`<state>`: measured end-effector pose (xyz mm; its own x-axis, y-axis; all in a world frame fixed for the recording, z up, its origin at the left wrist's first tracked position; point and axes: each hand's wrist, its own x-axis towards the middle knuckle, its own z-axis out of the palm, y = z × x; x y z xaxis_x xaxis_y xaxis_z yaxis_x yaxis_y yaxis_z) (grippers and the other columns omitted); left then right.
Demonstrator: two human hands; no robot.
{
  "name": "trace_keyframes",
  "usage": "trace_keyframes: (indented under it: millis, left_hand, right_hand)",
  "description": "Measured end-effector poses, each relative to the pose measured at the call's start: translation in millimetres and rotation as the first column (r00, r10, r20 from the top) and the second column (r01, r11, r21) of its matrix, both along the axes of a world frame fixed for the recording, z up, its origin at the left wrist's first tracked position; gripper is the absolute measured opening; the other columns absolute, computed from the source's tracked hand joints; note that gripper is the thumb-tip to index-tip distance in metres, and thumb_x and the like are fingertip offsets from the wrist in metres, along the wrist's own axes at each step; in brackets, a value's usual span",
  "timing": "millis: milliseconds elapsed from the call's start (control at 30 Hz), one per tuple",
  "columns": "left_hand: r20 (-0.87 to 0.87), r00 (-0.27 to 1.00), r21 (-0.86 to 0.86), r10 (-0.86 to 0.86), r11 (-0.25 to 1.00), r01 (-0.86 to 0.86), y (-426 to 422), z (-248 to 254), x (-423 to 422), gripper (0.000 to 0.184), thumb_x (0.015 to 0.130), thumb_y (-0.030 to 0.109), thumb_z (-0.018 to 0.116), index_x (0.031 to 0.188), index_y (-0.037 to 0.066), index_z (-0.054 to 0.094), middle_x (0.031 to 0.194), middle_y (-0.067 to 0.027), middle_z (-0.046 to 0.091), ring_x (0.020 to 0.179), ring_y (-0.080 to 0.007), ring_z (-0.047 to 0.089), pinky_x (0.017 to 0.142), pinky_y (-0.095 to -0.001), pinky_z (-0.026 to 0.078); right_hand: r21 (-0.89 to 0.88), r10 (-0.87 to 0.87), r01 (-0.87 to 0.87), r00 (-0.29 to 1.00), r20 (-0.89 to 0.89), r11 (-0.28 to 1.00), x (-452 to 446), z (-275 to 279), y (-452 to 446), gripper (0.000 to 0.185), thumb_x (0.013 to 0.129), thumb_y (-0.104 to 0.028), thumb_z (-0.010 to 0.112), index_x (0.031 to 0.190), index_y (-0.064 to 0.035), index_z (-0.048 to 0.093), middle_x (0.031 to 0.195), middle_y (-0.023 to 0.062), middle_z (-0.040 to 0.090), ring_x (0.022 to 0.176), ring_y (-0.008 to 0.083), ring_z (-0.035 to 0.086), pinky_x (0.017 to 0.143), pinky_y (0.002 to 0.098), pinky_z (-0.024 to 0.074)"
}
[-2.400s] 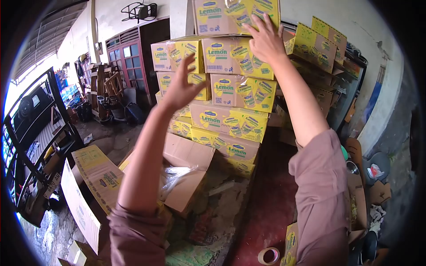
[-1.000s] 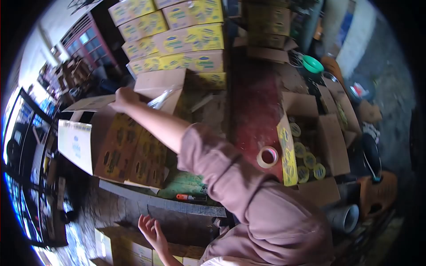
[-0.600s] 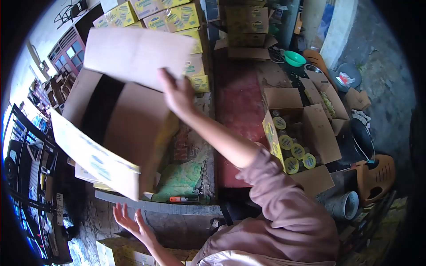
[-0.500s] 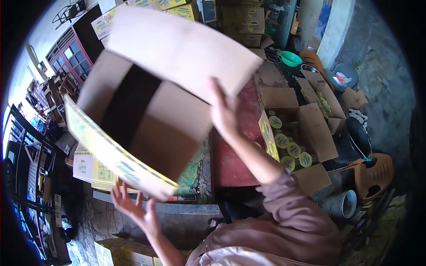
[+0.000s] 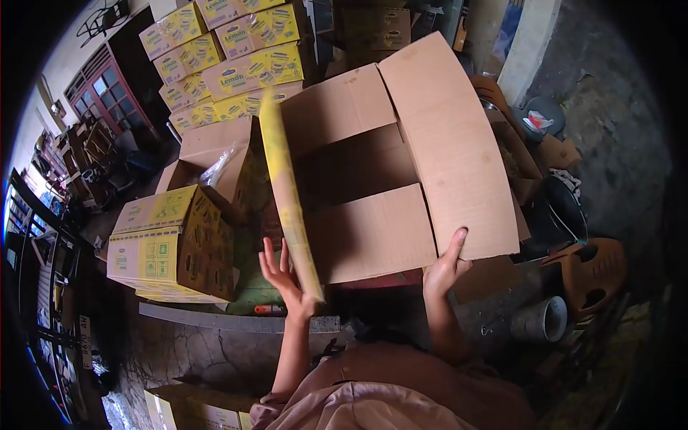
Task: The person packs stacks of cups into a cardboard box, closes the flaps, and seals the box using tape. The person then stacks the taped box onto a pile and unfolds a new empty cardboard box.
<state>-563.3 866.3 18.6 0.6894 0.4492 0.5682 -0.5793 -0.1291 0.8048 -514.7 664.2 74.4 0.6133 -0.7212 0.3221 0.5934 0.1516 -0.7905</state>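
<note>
A cardboard box (image 5: 373, 240) is held up in front of me, its flaps spread and its bare brown inside facing me. My right hand (image 5: 446, 272) grips the lower edge of the broad right flap, thumb on the inner face and the other fingers mostly hidden behind. At the lower end of the yellow printed left flap is my left hand (image 5: 287, 283), fingers spread on its outer side. The heel of that hand appears to touch the flap's bottom corner. The raised box hides most of the table.
Yellow lemon-printed cartons (image 5: 251, 68) are stacked at the back left. Left of the held box stand a printed carton (image 5: 154, 247) and an open carton (image 5: 215, 143) with clear plastic inside. An orange plastic chair (image 5: 591, 269), a dark bucket (image 5: 562, 211) and a grey pail (image 5: 548, 319) are at right.
The box has swung right and turned, now covering the carton of yellow-lidded cups. My right hand moved right and down with it; my left hand rose to the left flap.
</note>
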Motion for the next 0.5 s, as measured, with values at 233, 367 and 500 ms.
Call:
trace_keyframes:
  millis: [233, 367, 500]
  left_hand:
    - [-0.101, 0.995, -0.874, 0.016, 0.475, -0.097, 23.3, 17.7, -2.4, 0.064, 0.087, 0.051, 0.039, 0.133, 0.007, 0.028, 0.131, -0.0087, 0.037, 0.118, -0.0263, 0.040, 0.099, -0.0405, 0.032]
    - [-0.037, 0.990, -0.839, 0.137, 0.534, -0.105, 44.1, 25.0, -1.7, 0.065, 0.087, 0.053, 0.038, 0.133, 0.009, 0.027, 0.130, -0.0088, 0.038, 0.117, -0.0259, 0.040, 0.098, -0.0406, 0.033]
    - [-0.058, 0.967, -0.842, 0.247, 0.509, -0.181, 39.4, 35.9, 1.1, 0.066, 0.087, 0.053, 0.038, 0.134, 0.008, 0.026, 0.131, -0.0098, 0.036, 0.119, -0.0258, 0.038, 0.099, -0.0405, 0.032]
  right_hand:
    - [0.300, 0.263, -0.262, 0.964, 0.036, 0.917, 11.1, -13.2, 7.1, 0.050, 0.087, -0.027, 0.056, 0.121, 0.0048, 0.041, 0.121, 0.0113, 0.047, 0.108, 0.0189, 0.047, 0.092, 0.0320, 0.0403]
    - [-0.299, 0.126, -0.158, 0.984, -0.123, 0.941, 36.9, -31.0, -8.2, 0.070, 0.073, -0.017, 0.072, 0.126, 0.0067, 0.034, 0.128, 0.0172, 0.038, 0.112, 0.0230, 0.044, 0.096, 0.0356, 0.0373]
    - [-0.782, -0.505, 0.584, 0.753, 0.421, 0.219, 27.7, 28.3, 21.7, 0.121, 0.056, -0.033, 0.082, 0.137, 0.0024, -0.001, 0.138, 0.0283, 0.012, 0.125, 0.0420, 0.022, 0.101, 0.0526, 0.0229]
